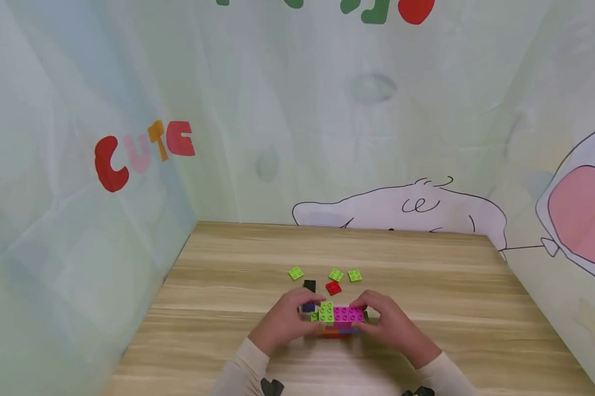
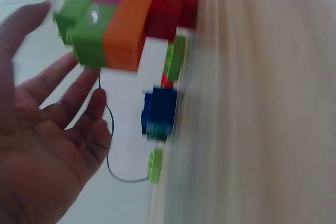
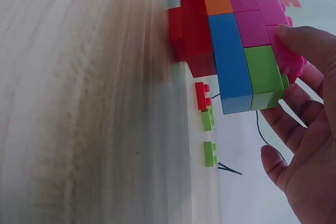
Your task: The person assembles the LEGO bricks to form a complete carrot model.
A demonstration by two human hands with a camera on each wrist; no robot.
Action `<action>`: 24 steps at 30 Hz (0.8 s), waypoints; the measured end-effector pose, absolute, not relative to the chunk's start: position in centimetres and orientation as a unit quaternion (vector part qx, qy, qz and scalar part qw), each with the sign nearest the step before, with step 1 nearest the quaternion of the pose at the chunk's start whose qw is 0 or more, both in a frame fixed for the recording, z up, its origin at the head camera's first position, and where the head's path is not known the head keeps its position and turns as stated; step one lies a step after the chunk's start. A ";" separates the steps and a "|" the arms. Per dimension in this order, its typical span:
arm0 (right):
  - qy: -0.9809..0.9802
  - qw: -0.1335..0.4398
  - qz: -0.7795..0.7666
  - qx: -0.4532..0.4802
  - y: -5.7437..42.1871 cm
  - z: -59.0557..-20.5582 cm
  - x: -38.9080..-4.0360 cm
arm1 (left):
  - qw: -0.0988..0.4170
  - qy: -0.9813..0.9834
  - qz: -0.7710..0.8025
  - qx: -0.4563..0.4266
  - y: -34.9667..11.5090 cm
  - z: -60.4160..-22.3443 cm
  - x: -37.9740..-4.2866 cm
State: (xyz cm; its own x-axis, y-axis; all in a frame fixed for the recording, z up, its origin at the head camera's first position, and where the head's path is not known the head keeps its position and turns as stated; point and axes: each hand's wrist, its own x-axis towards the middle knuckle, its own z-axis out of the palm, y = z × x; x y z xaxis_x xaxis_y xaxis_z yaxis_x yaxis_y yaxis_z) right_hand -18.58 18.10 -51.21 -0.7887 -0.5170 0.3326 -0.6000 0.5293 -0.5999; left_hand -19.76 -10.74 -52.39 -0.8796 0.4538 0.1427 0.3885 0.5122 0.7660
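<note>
A built stack of toy bricks stands on the table between both hands. On its top are a green brick [image 1: 326,314] and pink bricks [image 1: 349,314]. Below them run an orange brick [image 2: 128,24] and a blue brick [image 3: 230,61], over a red base [image 3: 199,35]. My left hand [image 1: 290,316] spreads thumb and fingers around the green end; its blurred thumb looks apart from the brick in the left wrist view. With the thumb on a pink brick and fingers behind, my right hand [image 1: 394,327] pinches the other end.
Behind the stack lie loose green bricks [image 1: 296,273] and a red brick [image 1: 334,288]. A black brick [image 1: 309,285] and a dark blue brick [image 2: 161,106] are near the left hand. Printed cloth walls [image 1: 277,137] border the wooden table [image 1: 238,247].
</note>
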 end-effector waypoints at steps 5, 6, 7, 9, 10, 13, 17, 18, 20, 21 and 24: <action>-0.865 0.062 0.388 0.311 18.4 -51.7 -18.5 | 0.005 0.886 0.413 0.210 -11.5 -51.9 -22.9; -0.864 0.062 0.391 0.311 18.4 -51.7 -18.6 | 0.006 0.895 0.396 0.204 -11.5 -51.9 -23.6; -0.863 0.061 0.394 0.311 18.4 -51.8 -18.6 | 0.010 0.905 0.374 0.201 -11.5 -51.9 -24.3; -0.862 0.055 0.398 0.310 18.4 -51.9 -18.6 | 0.028 0.921 0.330 0.203 -11.4 -52.0 -25.5; -0.861 0.051 0.400 0.309 18.4 -52.0 -18.6 | 0.039 0.927 0.311 0.206 -11.3 -52.1 -26.0; -0.862 0.041 0.405 0.303 18.4 -52.0 -18.6 | 0.063 0.937 0.259 0.226 -10.8 -52.1 -27.1; -0.864 0.033 0.406 0.295 18.3 -51.9 -18.7 | 0.068 0.942 0.218 0.245 -10.1 -52.0 -27.9; -0.865 0.031 0.405 0.293 18.3 -51.9 -18.7 | 0.066 0.943 0.218 0.242 -10.0 -51.9 -27.9; -0.867 0.029 0.405 0.290 18.3 -51.9 -18.7 | 0.055 0.944 0.223 0.237 -9.8 -51.5 -27.7; -0.867 0.027 0.405 0.288 18.4 -52.0 -18.7 | 0.045 0.943 0.228 0.238 -9.8 -51.1 -27.4; -0.867 0.027 0.407 0.287 18.5 -52.1 -18.6 | 0.022 0.930 0.266 0.251 -9.3 -49.4 -25.7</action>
State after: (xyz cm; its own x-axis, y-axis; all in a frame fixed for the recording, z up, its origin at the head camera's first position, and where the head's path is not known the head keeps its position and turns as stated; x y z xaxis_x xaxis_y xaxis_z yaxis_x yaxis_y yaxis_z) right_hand -18.62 18.47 -52.11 -0.8338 -0.4752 0.2809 -0.5195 0.5036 -0.6903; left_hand -25.69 -9.32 -49.37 -0.8732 0.4785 0.0928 0.4551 0.7323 0.5066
